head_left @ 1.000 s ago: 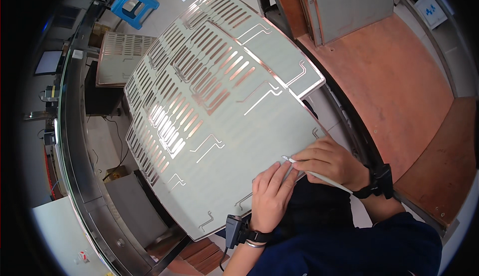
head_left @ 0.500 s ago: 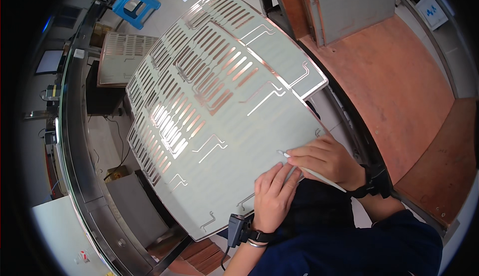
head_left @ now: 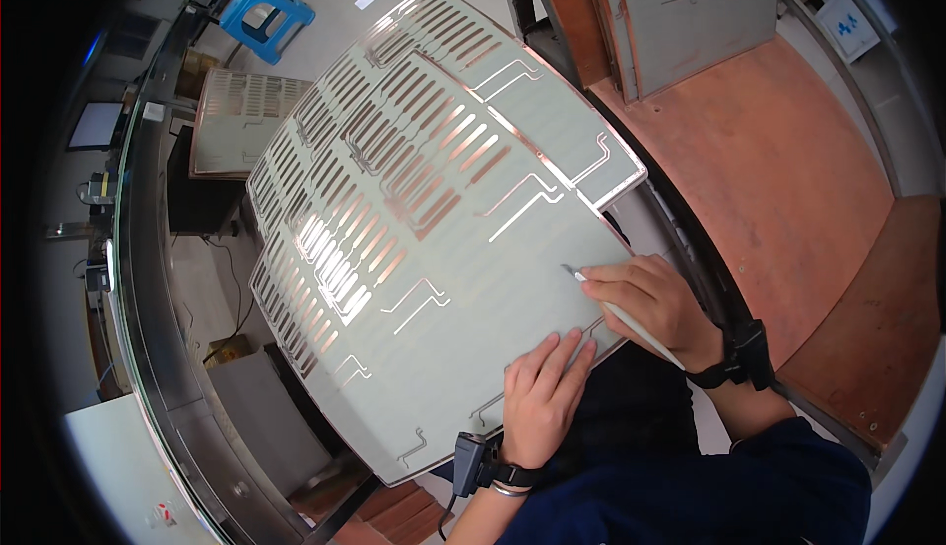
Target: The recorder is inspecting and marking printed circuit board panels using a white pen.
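White knife [head_left: 645, 333] in right hand [head_left: 658, 301], panel [head_left: 493, 299], white box [head_left: 846, 27]

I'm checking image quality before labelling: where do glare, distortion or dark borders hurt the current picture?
Head view: white glare washes out some copper strips toward the left of the pale panel; head view: fisheye distortion bows the panel's edges, and black fills the corners; head view: the right hand and craft knife sit clear of that glare.

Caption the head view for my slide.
Left hand on pale green copper-patterned board; right hand holding slim white pen-like tool.
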### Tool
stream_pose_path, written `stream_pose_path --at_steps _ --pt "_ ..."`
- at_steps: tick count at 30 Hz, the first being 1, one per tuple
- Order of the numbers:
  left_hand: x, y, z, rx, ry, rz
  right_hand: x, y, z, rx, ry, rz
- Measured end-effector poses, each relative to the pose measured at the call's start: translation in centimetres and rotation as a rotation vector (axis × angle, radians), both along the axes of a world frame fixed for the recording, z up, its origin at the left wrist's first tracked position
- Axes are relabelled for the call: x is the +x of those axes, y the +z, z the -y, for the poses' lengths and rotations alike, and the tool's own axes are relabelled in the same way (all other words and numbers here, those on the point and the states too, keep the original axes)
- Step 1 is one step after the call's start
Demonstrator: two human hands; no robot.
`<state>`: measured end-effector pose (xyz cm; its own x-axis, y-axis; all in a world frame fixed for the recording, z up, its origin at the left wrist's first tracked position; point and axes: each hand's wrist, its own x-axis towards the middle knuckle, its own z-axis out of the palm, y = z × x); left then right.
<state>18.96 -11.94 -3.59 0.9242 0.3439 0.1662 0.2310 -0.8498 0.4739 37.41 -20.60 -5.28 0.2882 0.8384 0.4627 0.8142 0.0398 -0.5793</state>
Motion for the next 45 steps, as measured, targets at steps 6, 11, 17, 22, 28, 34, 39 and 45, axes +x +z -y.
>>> stream_pose_path --at_steps 6,11,17,22,28,34,39,45 --pt "0.0 -0.1 0.1 0.006 0.005 -0.004 0.4 -0.1 0.1 0.033 0.023 -0.012" --pt "0.0 -0.1 0.2 0.005 0.005 0.002 0.1 -0.1 0.0 0.041 -0.02 -0.007" --pt "-0.1 0.0 0.1 0.021 -0.011 -0.008 -0.1 -0.4 -0.4 0.053 -0.066 -0.005" --pt "-1.2 0.1 0.3 0.08 -0.065 -0.027 0.2 1.7 0.1 -0.02 0.001 -0.247" --pt "-3.0 1.2 1.7 0.091 -0.19 -0.113 0.8 2.3 -1.2 -0.07 0.15 -0.33" --pt "-1.9 1.7 -1.9 -0.234 -0.094 -0.093 0.7 1.6 -3.1 -0.081 0.226 -0.191" --pt "-0.7 1.2 -5.0 -0.124 0.08 -0.061 0.7 1.7 -4.1 -0.086 0.269 -0.101" --pt "-0.1 1.1 -5.5 -0.099 0.105 -0.061 0.8 1.3 -5.4 -0.07 0.264 -0.065"
